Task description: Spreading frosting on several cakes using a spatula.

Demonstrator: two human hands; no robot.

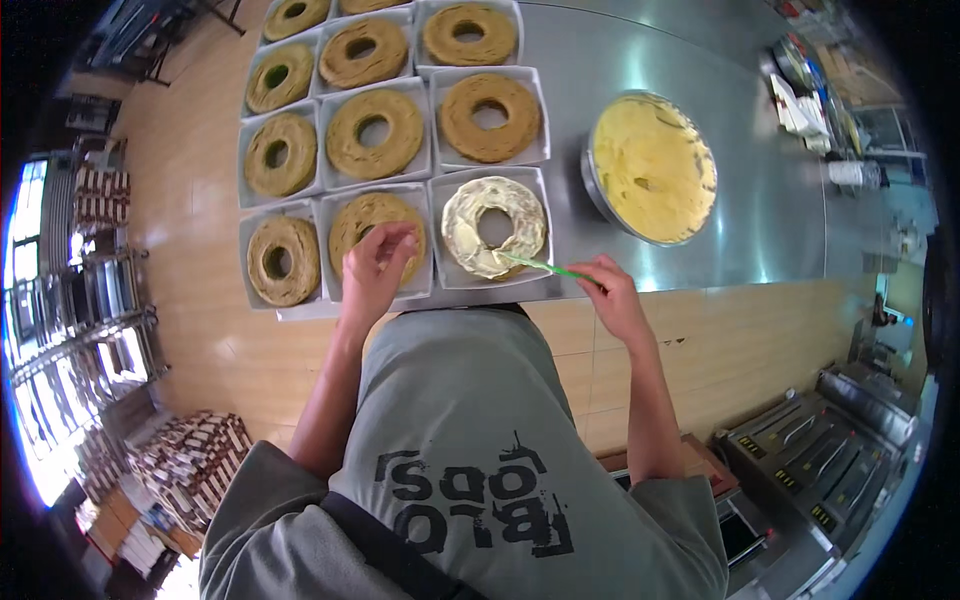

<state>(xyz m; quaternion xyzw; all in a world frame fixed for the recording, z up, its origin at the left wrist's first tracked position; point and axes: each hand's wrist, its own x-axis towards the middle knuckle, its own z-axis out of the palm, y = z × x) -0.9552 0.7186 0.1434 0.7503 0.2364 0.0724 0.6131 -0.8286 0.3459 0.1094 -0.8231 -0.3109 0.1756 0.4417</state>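
A ring-shaped cake [463,226] coated with pale cream sits in a white square box at the table's front edge. My right hand [607,290] is closed on the green handle of a thin spatula [540,265]. Its cream-covered tip touches the near side of this cake's ring. My left hand [378,262] hovers over the neighbouring bare brown ring cake [352,213], hiding part of it. Its fingers are loosely bent, thumb apart, with nothing seen between them. Right of the boxes stands a metal bowl [590,185] of yellow cream [650,165].
Several more brown ring cakes [462,112] in white boxes stand in rows toward the far left of the steel table [570,60]. White packages [800,110] lie at its far right. Metal kitchen equipment [810,460] stands behind me on the right, a patterned cloth-covered stack [190,460] on the left.
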